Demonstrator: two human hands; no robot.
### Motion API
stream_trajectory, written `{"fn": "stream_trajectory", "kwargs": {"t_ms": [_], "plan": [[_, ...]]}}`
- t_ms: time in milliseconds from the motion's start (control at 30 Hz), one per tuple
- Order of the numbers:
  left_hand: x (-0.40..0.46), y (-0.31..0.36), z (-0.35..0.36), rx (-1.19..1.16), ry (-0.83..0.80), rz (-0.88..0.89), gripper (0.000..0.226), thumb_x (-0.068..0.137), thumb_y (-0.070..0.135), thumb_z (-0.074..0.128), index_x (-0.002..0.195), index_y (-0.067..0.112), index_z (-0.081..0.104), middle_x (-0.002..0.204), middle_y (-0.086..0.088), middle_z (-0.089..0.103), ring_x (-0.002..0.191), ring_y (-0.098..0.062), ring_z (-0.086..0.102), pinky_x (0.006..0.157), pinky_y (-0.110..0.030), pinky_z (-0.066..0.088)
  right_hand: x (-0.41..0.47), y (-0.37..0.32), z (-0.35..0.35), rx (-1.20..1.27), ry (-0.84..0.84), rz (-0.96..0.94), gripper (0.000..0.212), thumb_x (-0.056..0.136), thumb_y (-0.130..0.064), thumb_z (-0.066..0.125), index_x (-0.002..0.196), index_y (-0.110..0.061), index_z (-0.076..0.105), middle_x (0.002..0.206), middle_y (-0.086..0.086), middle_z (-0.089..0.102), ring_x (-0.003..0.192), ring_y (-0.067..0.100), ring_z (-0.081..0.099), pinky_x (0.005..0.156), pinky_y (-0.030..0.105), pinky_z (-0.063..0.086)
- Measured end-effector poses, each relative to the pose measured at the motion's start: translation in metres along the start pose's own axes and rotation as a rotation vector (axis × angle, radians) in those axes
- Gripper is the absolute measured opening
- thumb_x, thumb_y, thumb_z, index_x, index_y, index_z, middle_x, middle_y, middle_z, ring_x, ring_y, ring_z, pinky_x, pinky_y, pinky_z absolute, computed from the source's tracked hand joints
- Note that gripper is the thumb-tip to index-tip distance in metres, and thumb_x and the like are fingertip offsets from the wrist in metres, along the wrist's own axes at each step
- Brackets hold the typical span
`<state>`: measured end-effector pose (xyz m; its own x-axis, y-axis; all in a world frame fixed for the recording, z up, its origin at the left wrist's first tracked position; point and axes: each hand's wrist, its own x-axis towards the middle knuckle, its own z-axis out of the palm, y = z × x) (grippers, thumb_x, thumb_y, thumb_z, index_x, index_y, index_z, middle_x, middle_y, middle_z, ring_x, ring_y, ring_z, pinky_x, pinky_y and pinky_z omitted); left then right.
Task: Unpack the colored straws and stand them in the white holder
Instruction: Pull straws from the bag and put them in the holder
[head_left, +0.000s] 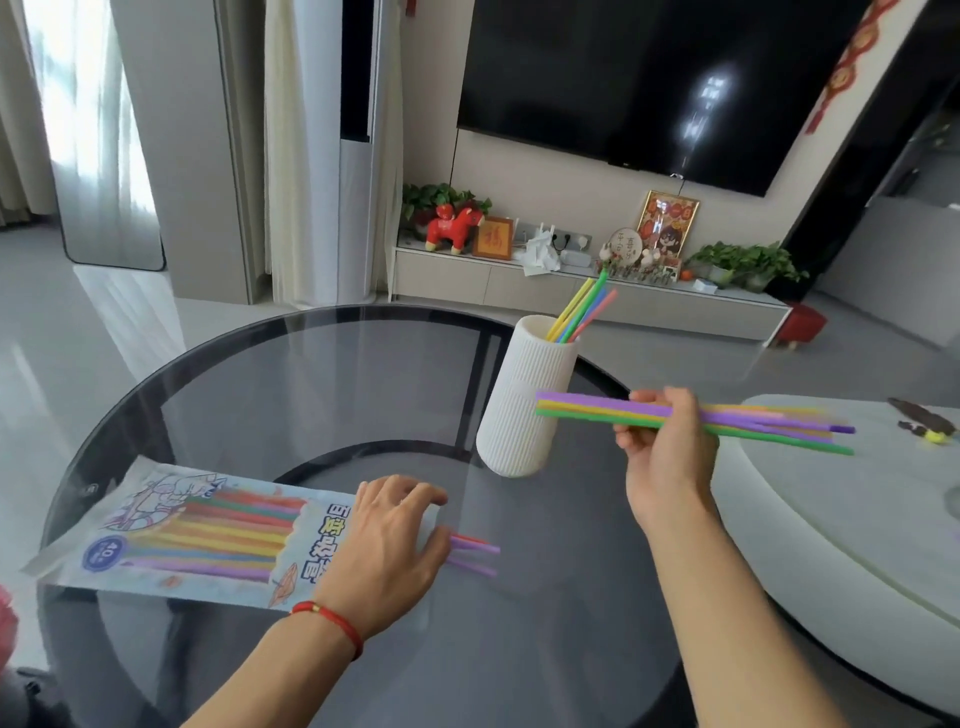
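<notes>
**Inspector:** Where were the straws at the time of inspection?

**Assistant:** In three places. A few stood leaning in the white holder (524, 395), which rested upright on the round glass table (291, 374). A bundle of purple, yellow and green straws (597, 406) was held level in the air by the right hand (667, 441), its fingers curled round the middle of the bundle, just to the right of the holder and overlapping it in view. The rest lay in the plastic packet (202, 535), flat on the table, with red and purple straw ends (475, 551) sticking out of its open right end.

**Inspector:** And the left hand (387, 551)?

**Assistant:** It rested palm down on the packet's open end, fingers spread and slightly bent, pressing rather than gripping. A red cord (332, 621) circled that wrist.

**Inspector:** Anything else on record?

**Assistant:** A white table (852, 499) stood beside the glass one, on its right.
</notes>
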<state>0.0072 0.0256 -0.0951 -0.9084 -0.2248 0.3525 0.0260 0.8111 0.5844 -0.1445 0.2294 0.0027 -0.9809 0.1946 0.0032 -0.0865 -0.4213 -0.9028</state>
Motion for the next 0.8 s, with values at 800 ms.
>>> {"fn": "stream_trajectory", "kwargs": {"t_ms": [800], "plan": [[0.003, -0.012, 0.009, 0.007, 0.062, 0.013, 0.025, 0.090, 0.036, 0.059, 0.113, 0.025, 0.061, 0.112, 0.004, 0.057, 0.111, -0.018, 0.045, 0.096, -0.031, 0.041, 0.047, -0.047, 0.101, -0.940, -0.184, -0.401, 0.032, 0.095, -0.038, 0.067, 0.072, -0.019, 0.057, 0.078, 0.008, 0.067, 0.075, 0.033, 0.064, 0.063, 0.036, 0.054]]}}
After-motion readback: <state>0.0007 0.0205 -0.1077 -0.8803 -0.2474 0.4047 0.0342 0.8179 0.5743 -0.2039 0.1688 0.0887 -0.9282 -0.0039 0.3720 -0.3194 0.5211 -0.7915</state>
